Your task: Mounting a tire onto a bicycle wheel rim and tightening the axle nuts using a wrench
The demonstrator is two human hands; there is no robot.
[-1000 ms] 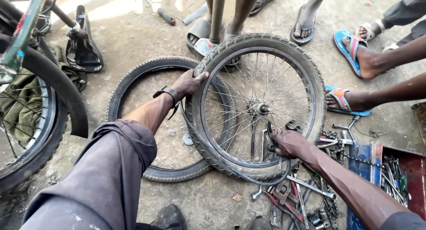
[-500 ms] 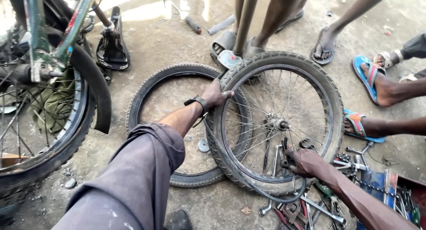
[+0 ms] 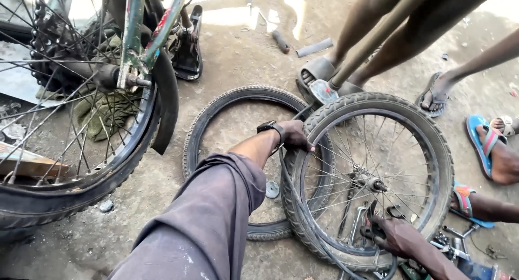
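Far left: an upright bicycle wheel (image 3: pixel 65 123) with its green frame (image 3: pixel 138 47), a greenish rag (image 3: pixel 105 112) on the ground behind the spokes. Centre: a loose tyre (image 3: pixel 227 118) flat on the dirt, a small round metal disc (image 3: pixel 272 189) inside its ring.

Left hand (image 3: pixel 294 137), dark watch (image 3: pixel 272 127) on the wrist, closed over the upper left edge of the spoked wheel (image 3: pixel 373 177), fingers curled across tyre and rim. Wheel propped on edge, leaning partly over the loose tyre, hub roughly in the middle of the view's right half. Right hand (image 3: pixel 392 237) low at the wheel's bottom edge, clenched near the rim; exactly what it clamped, rim or tool, not readable among the clutter. So the wheel sat between the 2 grips, one high on its left, one at its base.

Right: sandalled feet of other people (image 3: pixel 486 150) close around, scattered spanners and tools (image 3: pixel 454 247) just under the wheel.

Risks, as a judgement: the wheel rolling or tipping if the upper grip slackened, since only its bottom edge bore on the ground; fingers pinched between tyre bead and rim; a thin dark tube or cable (image 3: pixel 303 220) trailing by the rim snagging in the spokes; bystanders' toes near enough to be struck.
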